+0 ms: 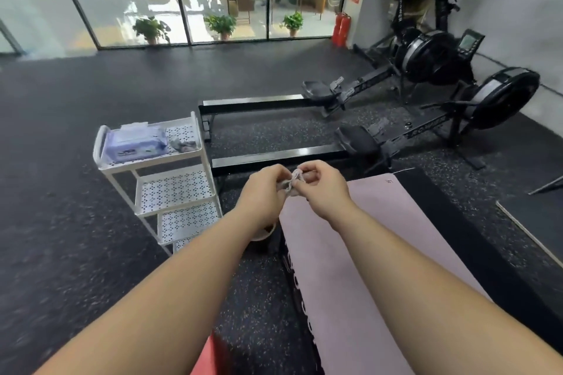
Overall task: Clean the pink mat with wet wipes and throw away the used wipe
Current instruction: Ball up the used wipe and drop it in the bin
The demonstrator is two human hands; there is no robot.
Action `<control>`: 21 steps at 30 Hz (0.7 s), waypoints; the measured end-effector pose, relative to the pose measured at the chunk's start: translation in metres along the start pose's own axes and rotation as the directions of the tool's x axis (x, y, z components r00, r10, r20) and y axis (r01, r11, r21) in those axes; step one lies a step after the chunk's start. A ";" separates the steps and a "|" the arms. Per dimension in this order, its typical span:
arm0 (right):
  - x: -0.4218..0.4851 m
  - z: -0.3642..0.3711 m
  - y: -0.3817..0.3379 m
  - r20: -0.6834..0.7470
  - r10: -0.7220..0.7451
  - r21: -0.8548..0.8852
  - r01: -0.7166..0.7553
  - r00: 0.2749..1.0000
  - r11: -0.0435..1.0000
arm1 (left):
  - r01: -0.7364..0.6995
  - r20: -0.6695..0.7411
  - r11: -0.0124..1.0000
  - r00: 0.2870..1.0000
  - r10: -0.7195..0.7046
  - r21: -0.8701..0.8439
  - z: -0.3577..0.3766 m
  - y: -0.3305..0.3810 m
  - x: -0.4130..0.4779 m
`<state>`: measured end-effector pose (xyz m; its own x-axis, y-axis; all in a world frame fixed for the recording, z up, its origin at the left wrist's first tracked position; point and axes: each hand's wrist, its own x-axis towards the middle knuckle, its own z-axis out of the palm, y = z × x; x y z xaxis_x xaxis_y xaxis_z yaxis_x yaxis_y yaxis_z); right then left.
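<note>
Above the pink mat's [350, 253] far end: left hand [265, 189] and right hand [323, 189] close together, fingers of both pinching a crumpled grey-white wipe [292, 182] between them. Mat lies flat on the floor, long axis running away from the viewer, far short end toward a rowing machine's rail [274, 158]. White cart [173, 189] left of the hands: top tray holds a purple wipes pack [135, 143] and a grey crumpled wad [182, 144]. Pale round container [265, 234] beside the mat's left edge, mostly hidden by the left wrist; contents unclear.
</note>
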<state>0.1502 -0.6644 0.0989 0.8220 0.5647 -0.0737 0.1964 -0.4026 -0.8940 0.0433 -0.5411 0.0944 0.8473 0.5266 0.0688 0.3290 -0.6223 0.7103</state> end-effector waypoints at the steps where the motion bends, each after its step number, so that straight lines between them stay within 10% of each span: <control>1: 0.009 0.008 -0.003 0.005 0.003 -0.002 -0.003 1.000 1.000 | 0.017 -0.007 1.000 1.000 -0.017 0.002 -0.004 -0.007 0.008; 21: 0.226 0.153 -0.046 0.277 -0.044 -0.083 0.070 0.960 0.994 | 0.359 -0.224 0.924 0.919 -0.324 0.135 -0.087 -0.128 0.172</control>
<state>0.2451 -0.4082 0.0553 0.6323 0.7594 -0.1535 0.2973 -0.4208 -0.8570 0.1108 -0.3201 0.0762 0.5787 0.8155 -0.0105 0.6641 -0.4638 0.5864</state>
